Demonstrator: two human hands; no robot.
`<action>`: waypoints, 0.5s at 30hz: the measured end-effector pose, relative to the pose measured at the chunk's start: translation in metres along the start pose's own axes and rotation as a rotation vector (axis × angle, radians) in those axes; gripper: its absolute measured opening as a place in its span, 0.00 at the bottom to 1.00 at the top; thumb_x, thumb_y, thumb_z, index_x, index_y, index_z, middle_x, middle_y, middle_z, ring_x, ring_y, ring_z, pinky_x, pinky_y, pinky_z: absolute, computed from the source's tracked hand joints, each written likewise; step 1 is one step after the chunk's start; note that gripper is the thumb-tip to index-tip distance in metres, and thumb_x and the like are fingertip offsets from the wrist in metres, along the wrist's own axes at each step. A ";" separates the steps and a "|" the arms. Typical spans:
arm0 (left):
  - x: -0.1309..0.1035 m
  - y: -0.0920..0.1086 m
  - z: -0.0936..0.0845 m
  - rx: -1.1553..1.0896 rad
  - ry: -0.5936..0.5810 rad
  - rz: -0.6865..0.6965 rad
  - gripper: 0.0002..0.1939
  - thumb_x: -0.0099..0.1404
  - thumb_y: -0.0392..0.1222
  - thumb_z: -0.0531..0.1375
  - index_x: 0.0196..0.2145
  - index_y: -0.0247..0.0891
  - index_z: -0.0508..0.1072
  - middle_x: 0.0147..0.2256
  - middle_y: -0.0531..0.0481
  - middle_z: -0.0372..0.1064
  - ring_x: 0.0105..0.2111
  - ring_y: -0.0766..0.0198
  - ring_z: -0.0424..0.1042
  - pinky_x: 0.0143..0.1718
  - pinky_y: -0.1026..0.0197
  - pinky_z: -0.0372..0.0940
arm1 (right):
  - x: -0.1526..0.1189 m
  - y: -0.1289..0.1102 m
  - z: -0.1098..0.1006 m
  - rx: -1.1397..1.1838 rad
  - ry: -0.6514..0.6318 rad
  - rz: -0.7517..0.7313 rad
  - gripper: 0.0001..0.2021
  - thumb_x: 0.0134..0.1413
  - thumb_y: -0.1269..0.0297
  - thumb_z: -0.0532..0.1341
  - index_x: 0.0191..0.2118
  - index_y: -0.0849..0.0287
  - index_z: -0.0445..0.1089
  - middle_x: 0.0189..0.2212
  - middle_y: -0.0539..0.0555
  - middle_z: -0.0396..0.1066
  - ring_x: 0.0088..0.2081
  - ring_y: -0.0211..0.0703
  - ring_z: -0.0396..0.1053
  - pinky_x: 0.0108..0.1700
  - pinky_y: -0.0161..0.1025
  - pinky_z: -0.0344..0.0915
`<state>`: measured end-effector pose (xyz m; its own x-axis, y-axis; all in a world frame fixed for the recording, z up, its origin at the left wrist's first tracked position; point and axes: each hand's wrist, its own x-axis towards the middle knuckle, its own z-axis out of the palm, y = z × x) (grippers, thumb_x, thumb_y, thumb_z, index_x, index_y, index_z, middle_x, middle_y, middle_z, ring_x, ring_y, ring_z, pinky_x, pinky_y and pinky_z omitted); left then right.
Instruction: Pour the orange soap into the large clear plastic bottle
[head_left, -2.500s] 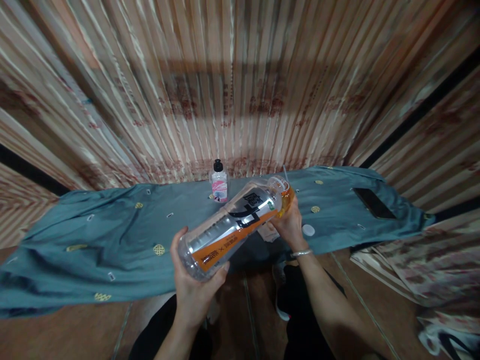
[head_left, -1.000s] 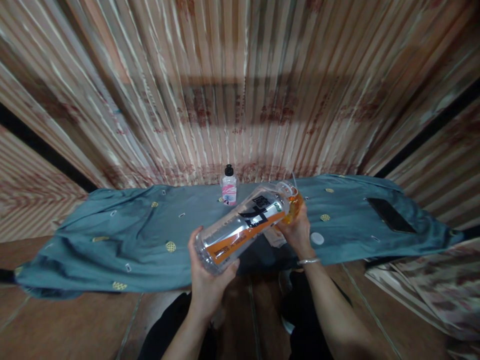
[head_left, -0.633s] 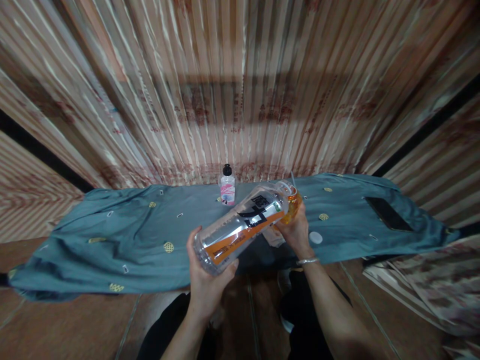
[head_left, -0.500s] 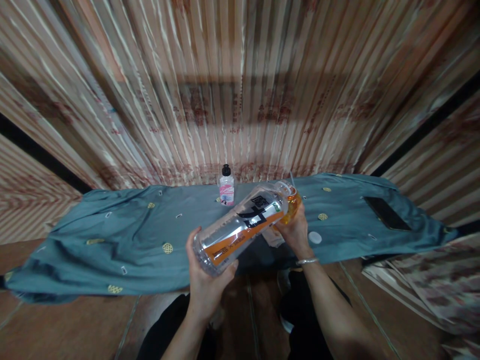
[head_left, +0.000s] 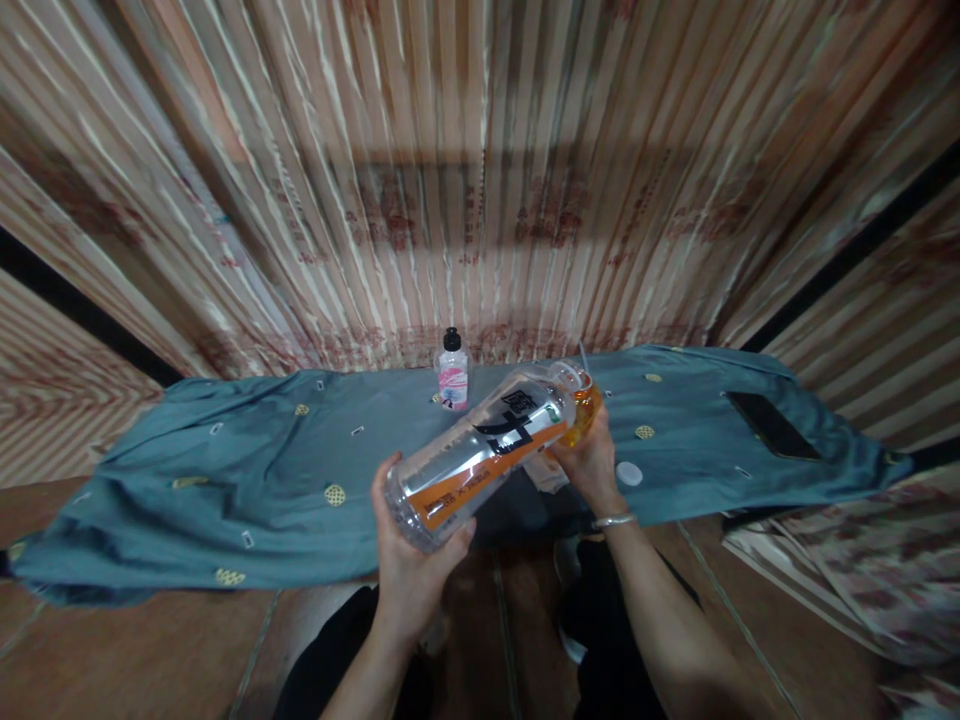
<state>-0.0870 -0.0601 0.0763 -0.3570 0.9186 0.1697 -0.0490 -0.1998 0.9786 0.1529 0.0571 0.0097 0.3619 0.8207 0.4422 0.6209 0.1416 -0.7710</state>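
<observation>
A large clear bottle [head_left: 480,455] with an orange and silver label lies tilted in the air, its neck toward the upper right. My left hand [head_left: 416,560] is wrapped round its base end. With its fingers round a small container of amber liquid [head_left: 583,415], my right hand [head_left: 591,460] is at the neck end; the container's lower part is partly hidden. The two openings appear close together, but whether they touch is unclear. A round white cap [head_left: 629,473] lies on the cloth beside my right hand. Under the bottle is a crumpled pale wrapper [head_left: 545,473], partly covered.
A small bottle with a black cap and pink label [head_left: 452,375] stands near the back edge of the teal-clothed table [head_left: 270,500]. A dark phone [head_left: 772,425] lies at the right. A striped curtain [head_left: 480,200] hangs behind, with dark bars at both sides.
</observation>
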 end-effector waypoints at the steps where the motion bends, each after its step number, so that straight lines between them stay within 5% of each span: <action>1: 0.000 0.000 0.000 -0.006 0.002 -0.001 0.48 0.51 0.49 0.77 0.63 0.45 0.60 0.50 0.47 0.73 0.46 0.54 0.79 0.51 0.53 0.75 | 0.000 -0.001 -0.001 0.002 -0.001 -0.002 0.47 0.44 0.45 0.70 0.67 0.64 0.57 0.57 0.71 0.73 0.55 0.67 0.76 0.55 0.62 0.75; 15: -0.003 0.001 0.001 -0.006 -0.001 0.002 0.47 0.51 0.48 0.77 0.64 0.45 0.60 0.50 0.47 0.72 0.44 0.55 0.80 0.49 0.54 0.76 | -0.001 0.002 0.000 -0.029 0.028 0.009 0.46 0.45 0.44 0.70 0.65 0.62 0.58 0.55 0.70 0.74 0.55 0.67 0.76 0.55 0.62 0.75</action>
<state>-0.0852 -0.0628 0.0768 -0.3559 0.9186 0.1717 -0.0539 -0.2036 0.9776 0.1543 0.0568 0.0077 0.3871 0.8057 0.4483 0.6373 0.1175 -0.7616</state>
